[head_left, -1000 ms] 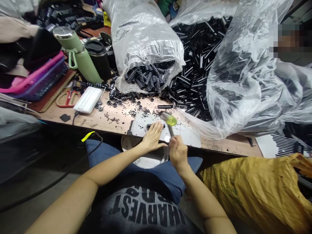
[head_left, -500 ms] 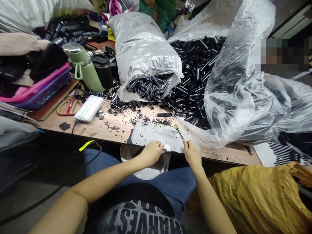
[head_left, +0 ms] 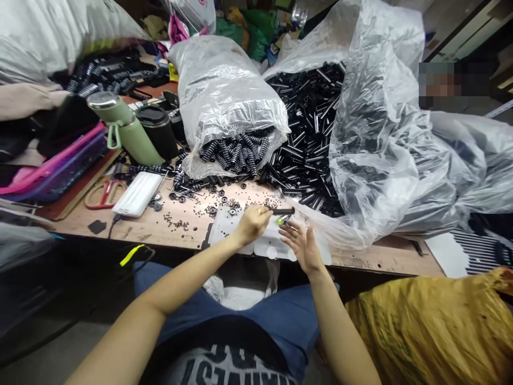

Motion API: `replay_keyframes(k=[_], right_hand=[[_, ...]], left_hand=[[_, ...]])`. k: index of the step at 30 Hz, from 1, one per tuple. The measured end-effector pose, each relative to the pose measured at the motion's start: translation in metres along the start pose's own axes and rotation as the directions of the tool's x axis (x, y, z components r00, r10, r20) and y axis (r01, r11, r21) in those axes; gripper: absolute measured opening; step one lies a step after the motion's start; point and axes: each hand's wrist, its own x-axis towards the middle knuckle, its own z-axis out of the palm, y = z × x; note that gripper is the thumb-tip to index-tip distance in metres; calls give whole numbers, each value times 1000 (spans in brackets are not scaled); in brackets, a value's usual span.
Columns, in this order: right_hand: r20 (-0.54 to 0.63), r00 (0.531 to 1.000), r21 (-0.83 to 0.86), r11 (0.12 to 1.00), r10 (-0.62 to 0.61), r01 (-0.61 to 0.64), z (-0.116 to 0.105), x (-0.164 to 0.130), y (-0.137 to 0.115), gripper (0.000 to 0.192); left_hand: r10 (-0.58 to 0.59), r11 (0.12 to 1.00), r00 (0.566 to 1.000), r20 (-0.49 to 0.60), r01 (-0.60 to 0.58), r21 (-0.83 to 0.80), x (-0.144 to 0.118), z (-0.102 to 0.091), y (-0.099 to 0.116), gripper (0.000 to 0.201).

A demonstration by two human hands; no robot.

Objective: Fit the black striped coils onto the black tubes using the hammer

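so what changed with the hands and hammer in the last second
The left hand left the white plate, reached forward and picked up a short black plastic tube. The right hand let go of the yellow-headed small hammer, now lying on the plate, and is open. Bags and bottles unchanged.

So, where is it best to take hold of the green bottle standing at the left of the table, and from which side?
Probably by the loop handle under the lid of the green bottle, coming from the left front. The bottle leans slightly, the loop faces that way, and the black cup stands close on its right, so that side looks blocked.
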Motion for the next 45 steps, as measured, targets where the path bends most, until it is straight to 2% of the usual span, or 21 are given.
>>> replay_keyframes(k=[2, 5, 9, 12, 14, 16, 18, 20, 22, 24, 26, 27, 28, 29, 31, 33, 35, 38, 41, 43, 45], right_hand=[[216, 975, 128, 988, 57, -86, 15, 4, -7, 82], [320, 944, 91, 990, 75, -109, 33, 12, -10, 91], [259, 966, -8, 1000, -7, 9, 34, 23, -2, 95], [118, 979, -218, 957, -167, 190, 24, 26, 4, 87], [60, 965, -499, 830, -254, 250, 18, 23, 8, 92], [62, 947, -729, 634, -315, 259, 16, 17, 12, 96], [92, 932, -837, 480, -350, 262, 17, 12, 17, 97], [117, 919, -884, 382, -377, 269, 21, 9, 23, 99], [149, 911, -903, 322, -385, 284, 26, 7, 29, 101], [182, 912, -908, 293, -369, 300, 29, 6, 33, 102], [191, 920, -910, 289, -343, 297, 31, 5, 35, 101], [189, 924, -911, 291, -332, 291, 32, 5, 35, 101], [189, 928, -912, 292, -322, 287, 32, 5, 35, 101], [193, 930, -912, 292, -312, 287, 31, 5, 35, 102], [206, 933, -909, 295, -294, 294, 30, 6, 34, 104], [225, 931, -895, 317, -286, 314, 29, 7, 32, 104], [262, 918, -857, 365, -299, 364, 29, 7, 27, 106], [337, 863, -754, 441, -378, 487, 34, 5, 13, 112], [405, 770, -635, 454, -493, 625, 44, 4, -6, 113], [459, 716, -573, 441, -527, 691, 51, 5, -16, 113], [509, 692, -532, 445, -512, 720, 57, 6, -22, 113]], left_hand=[[110, 991, 987, -117, -118, -59, -20, -10, 14, 20], [122, 987, 986, -112, -133, -92, -35, -17, 23, 22], [73, 989, 997, 0, -72, -126, -27, -19, 13, 30], [-41, 999, 999, 34, 41, -2, 6, -20, -23, 42], [-132, 982, 990, 41, 125, 140, 38, -20, -59, 52], [-86, 972, 987, 139, 53, 228, 68, -16, -97, 55], [-17, 965, 965, 260, -52, 256, 91, -10, -126, 48], [26, 963, 945, 327, -112, 246, 106, -5, -140, 38], [48, 973, 947, 318, -116, 200, 112, -3, -138, 32], [26, 993, 970, 242, -52, 104, 109, -7, -123, 28], [-83, 994, 989, 123, 91, -60, 98, -16, -99, 25], [-172, 968, 982, 74, 182, -174, 89, -22, -86, 27], [-271, 911, 962, 48, 272, -309, 80, -28, -72, 29], [-367, 817, 928, 60, 352, -457, 69, -34, -58, 31], [-510, 537, 845, 162, 460, -707, 48, -44, -34, 33], [-573, 258, 769, 284, 498, -828, 30, -51, -15, 37], [-588, 84, 719, 371, 510, -856, 16, -57, -2, 43], [-572, -67, 664, 481, 547, -834, 4, -63, 9, 53], [-557, -181, 603, 571, 583, -792, -1, -64, 19, 50], [-592, -218, 556, 584, 586, -780, -3, -64, 26, 44], [-628, -230, 510, 587, 599, -767, -4, -63, 32, 41]])
